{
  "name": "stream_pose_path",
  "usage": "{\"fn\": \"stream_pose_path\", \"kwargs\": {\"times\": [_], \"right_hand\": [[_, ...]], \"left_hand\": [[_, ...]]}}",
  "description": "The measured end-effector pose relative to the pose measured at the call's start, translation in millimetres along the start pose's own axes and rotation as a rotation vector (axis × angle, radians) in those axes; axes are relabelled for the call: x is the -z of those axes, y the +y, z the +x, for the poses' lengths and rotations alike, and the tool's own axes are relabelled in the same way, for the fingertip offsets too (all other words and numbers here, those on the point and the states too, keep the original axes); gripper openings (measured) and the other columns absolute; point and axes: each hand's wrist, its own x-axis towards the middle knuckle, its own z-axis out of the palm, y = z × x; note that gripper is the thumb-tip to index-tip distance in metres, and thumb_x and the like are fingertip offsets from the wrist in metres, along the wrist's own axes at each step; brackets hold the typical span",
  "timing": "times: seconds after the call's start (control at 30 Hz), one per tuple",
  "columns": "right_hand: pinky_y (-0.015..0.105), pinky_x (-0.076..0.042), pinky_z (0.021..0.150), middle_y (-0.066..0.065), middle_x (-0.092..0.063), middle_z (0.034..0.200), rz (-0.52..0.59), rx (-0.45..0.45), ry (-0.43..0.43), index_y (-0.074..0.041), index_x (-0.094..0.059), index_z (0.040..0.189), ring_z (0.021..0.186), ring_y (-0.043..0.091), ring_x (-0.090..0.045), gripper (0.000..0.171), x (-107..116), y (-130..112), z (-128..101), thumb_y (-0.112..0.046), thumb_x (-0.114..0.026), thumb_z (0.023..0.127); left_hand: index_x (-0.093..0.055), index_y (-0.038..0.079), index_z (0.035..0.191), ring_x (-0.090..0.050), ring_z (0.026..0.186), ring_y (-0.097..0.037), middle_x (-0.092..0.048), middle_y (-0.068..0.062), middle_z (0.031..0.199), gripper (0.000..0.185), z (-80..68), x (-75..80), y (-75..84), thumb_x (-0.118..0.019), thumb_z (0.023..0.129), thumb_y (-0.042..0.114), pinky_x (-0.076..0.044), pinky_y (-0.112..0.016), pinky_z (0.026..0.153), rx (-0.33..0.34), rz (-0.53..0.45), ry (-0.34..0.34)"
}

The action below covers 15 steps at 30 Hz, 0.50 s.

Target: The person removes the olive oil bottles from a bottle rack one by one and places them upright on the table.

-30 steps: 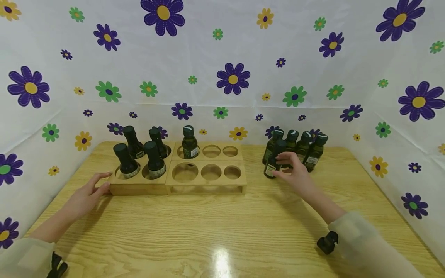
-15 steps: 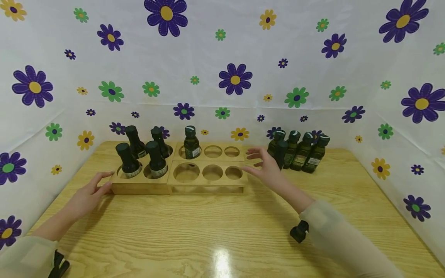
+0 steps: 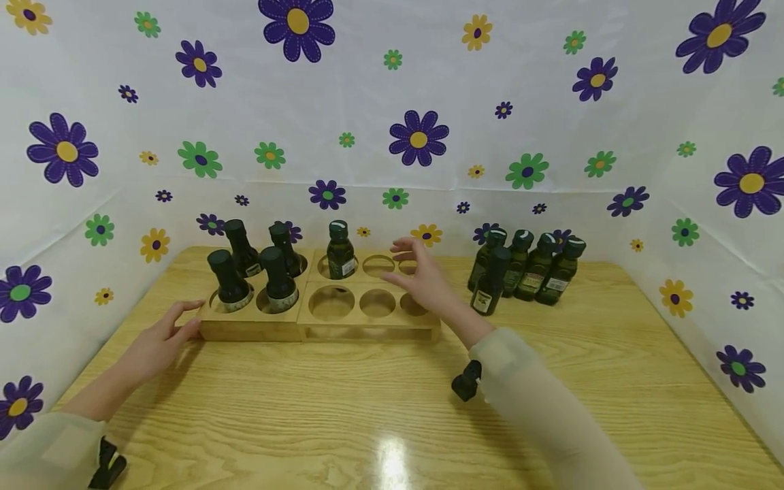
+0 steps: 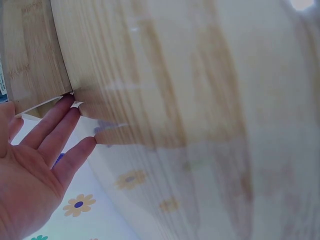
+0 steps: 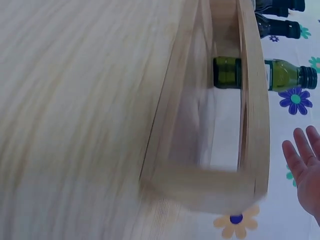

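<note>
My left hand (image 3: 156, 347) touches the left end of a wooden bottle rack (image 3: 251, 331) with its fingertips. In the left wrist view the fingers (image 4: 55, 117) are extended along the rack's edge. My right hand (image 3: 425, 279) hovers over the right half of the rack (image 3: 355, 281), fingers spread and holding nothing. A small green glass bottle (image 3: 339, 255) with a dark cap stands in the back left hole there; it also shows through the rack's open side in the right wrist view. Several dark long-necked bottles, one at front (image 3: 229, 282), sit in the left half.
Right of the rack, a dark slim bottle (image 3: 486, 289) with a pale label stands before several small green bottles (image 3: 539, 272). A white flowered cloth (image 3: 453, 82) hangs behind and at both sides of the wooden table (image 3: 306, 401).
My right hand has moved left from beside the dark slim bottle to over the rack. That bottle stays standing on the table. My left hand keeps its place at the rack's end.
</note>
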Motion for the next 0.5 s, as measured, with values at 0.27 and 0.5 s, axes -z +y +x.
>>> {"fn": "stream_pose_path", "kwargs": {"times": [0.27, 0.5], "right_hand": [[0.048, -0.037, 0.102, 0.012, -0.046, 0.140, 0.030, -0.046, -0.065, -0.004, -0.033, 0.143, 0.127, 0.031, -0.045, 0.069, -31.8, -8.2, 23.5, -0.015, -0.074, 0.088], [0.043, -0.039, 0.102, 0.010, -0.037, 0.150, 0.013, -0.073, -0.093, -0.008, -0.024, 0.150, 0.133, 0.028, -0.038, 0.080, -55.8, -11.6, 40.6, -0.021, -0.074, 0.089]], "left_hand": [[-0.024, 0.006, 0.151, -0.047, 0.117, -0.057, -0.050, -0.038, 0.129, 0.057, 0.4, 0.3, 2.3, -0.029, 0.107, 0.041, -0.041, -0.063, 0.081, 0.005, -0.003, -0.003], [-0.024, 0.007, 0.151, -0.047, 0.116, -0.057, -0.049, -0.038, 0.129, 0.056, 0.4, 0.1, 2.7, -0.029, 0.107, 0.042, -0.041, -0.063, 0.080, 0.011, -0.004, 0.000]]}}
